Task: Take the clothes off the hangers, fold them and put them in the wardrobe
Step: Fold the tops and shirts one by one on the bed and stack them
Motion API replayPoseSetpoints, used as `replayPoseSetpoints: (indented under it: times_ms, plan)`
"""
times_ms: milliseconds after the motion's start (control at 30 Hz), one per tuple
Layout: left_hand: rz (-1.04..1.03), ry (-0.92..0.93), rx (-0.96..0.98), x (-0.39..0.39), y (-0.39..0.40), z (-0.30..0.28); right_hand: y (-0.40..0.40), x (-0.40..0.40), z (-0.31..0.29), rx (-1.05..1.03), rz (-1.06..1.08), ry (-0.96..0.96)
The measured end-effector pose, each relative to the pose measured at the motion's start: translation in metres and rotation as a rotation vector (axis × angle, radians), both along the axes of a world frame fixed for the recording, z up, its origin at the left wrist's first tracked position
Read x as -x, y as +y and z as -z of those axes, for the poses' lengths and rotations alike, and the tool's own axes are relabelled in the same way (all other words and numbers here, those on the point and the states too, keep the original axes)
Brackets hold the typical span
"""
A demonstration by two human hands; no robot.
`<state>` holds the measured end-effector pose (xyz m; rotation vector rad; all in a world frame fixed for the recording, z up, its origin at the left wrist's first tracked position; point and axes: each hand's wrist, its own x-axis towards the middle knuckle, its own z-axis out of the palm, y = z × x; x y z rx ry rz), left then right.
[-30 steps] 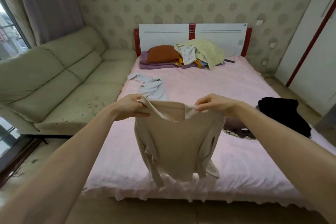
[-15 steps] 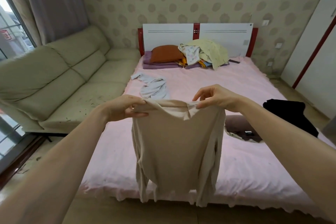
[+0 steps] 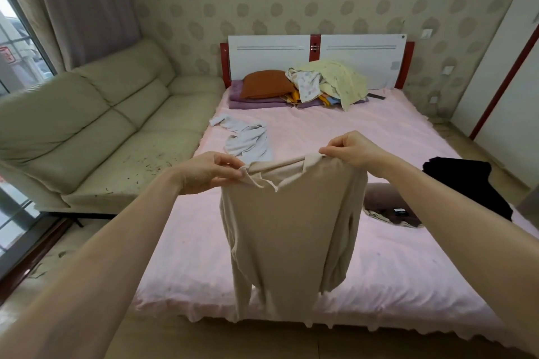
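Over the near edge of the pink-sheeted bed (image 3: 335, 137), one beige long-sleeved knit top (image 3: 288, 227) hangs full length in the air — two hands hold it up by its shoulders. Left hand (image 3: 208, 172) pinches the top's left shoulder, right hand (image 3: 354, 148) pinches the right shoulder, fingers curled on the fabric. On the bed lie one crumpled pale grey garment (image 3: 248, 141) toward the left edge, one black garment (image 3: 466, 183) at the right edge, one brown garment (image 3: 388, 204) beside it — and one heap of bedding (image 3: 326, 84) against the headboard.
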<state>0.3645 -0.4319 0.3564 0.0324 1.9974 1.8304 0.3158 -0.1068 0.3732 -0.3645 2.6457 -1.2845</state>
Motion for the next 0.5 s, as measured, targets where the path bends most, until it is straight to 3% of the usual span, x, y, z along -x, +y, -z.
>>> replayPoseSetpoints:
  times_ms: [300, 433, 500]
  plan:
    - [-0.275, 0.144, -0.195, 0.012, 0.017, -0.005, -0.011, -0.002, -0.001, 0.188, 0.157, 0.291]
    - [-0.506, 0.228, -0.103, 0.016, 0.024, -0.001, -0.029, -0.009, 0.013, -0.157, 0.022, 0.259]
    - [-0.534, 0.320, -0.052, 0.021, 0.023, -0.003, -0.032, -0.005, 0.007, -0.083, 0.049, 0.369]
